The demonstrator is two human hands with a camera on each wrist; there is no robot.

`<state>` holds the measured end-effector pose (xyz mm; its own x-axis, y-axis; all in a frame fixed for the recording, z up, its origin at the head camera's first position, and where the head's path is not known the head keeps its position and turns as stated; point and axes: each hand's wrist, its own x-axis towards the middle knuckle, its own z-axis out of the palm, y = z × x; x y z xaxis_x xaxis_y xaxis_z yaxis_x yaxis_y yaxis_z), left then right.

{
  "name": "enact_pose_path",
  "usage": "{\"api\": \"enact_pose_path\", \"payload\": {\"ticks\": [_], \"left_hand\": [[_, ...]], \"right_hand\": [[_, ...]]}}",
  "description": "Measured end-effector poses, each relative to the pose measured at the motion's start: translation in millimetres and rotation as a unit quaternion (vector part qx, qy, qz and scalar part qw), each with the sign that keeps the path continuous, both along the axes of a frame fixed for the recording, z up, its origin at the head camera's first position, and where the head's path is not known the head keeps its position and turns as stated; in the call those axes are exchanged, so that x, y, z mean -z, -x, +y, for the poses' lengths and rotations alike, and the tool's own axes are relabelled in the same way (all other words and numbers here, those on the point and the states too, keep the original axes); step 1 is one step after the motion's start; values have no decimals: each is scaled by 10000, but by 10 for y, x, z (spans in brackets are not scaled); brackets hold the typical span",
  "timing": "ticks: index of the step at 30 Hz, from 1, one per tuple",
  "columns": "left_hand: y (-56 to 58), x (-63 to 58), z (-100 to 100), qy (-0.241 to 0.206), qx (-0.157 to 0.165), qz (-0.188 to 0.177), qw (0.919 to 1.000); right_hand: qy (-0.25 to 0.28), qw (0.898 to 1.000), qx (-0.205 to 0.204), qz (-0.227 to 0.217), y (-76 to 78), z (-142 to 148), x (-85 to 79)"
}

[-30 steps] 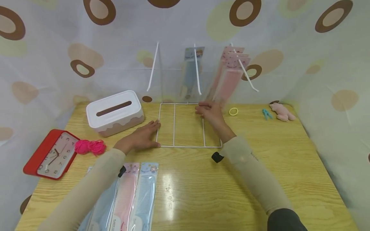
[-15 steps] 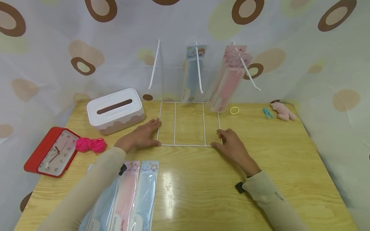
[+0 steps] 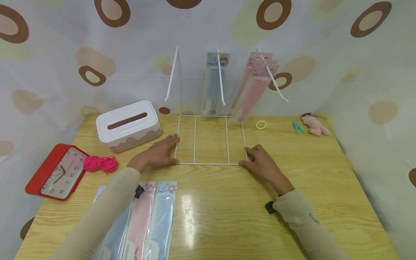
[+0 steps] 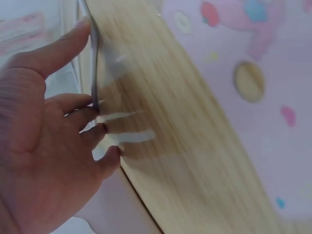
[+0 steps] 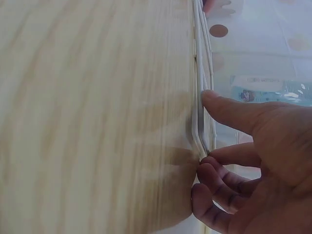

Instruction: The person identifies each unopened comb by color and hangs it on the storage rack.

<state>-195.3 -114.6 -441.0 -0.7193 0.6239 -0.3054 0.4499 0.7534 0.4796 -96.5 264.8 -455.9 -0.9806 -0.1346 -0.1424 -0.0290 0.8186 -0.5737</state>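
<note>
A white wire display rack (image 3: 211,164) stands against the back, with its base flat on the table and several prongs above. My left hand (image 3: 157,153) rests at the rack's left front corner, fingers reaching along the side wire and thumb by the front wire. At the opposite front corner my right hand (image 3: 263,166) holds the wire between thumb and curled fingers, as the right wrist view also shows. A packaged blue comb (image 3: 213,85) hangs on the middle prong. Several packaged pink combs (image 3: 255,88) hang on the right prong.
Several packaged combs (image 3: 159,220) lie at the front left, partly under my left sleeve. Left of the rack are a tissue box (image 3: 128,124), a red clock (image 3: 58,171) and pink yarn (image 3: 100,163). A yellow ring (image 3: 260,125), blue clip (image 3: 297,127) and pink toy (image 3: 314,125) lie right.
My right hand has come from beside the hanging pink combs down to the rack's right front corner. The left hand stays at the left corner, and the pink combs hang free of my hand.
</note>
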Motion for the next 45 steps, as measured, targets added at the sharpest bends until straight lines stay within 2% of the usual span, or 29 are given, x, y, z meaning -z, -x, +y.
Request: {"api": "enact_pose_path", "payload": {"ticks": [8,14,17,20,24,27,30,33,37,40,42,45], "left_hand": [[-27,-9,-59,-113,12,59,9999],[-44,-9,-86,-351,-96,48,9993],[-88,13,-107,-390,-94,145,9991],[-195,18,-155,-257,-93,205,9994],[-434,-32,-249,-47,-124,235,9996],[-658,-86,-309,87,-84,390,9992],[-922,-142,-342,203,-17,648,9977],[-1216,-223,-323,136,-141,748,9970],[-1606,-290,-248,208,-664,951,9930],[-1853,-293,-178,589,-1267,1245,9823],[-1976,-286,-140,854,-1684,1277,9737],[-2082,-266,-112,1155,-2184,1248,9609]], "right_hand": [[-225,9995,-173,134,13,-41,26],[-226,9994,-200,193,-3,-53,-12],[-241,9995,-154,127,-12,-51,-20],[-245,9995,-160,98,-13,-50,-17],[-203,9996,-192,66,0,-49,-15],[-206,9996,-194,23,10,-51,-19],[-230,9995,-207,9,17,-52,-28],[-206,9996,-190,15,13,-45,-42],[-178,9997,-171,16,18,-41,-49],[-176,9997,-162,-31,26,-40,-43],[-165,9997,-150,-62,27,-45,-39],[-169,9997,-172,-71,30,-60,-27]]}}
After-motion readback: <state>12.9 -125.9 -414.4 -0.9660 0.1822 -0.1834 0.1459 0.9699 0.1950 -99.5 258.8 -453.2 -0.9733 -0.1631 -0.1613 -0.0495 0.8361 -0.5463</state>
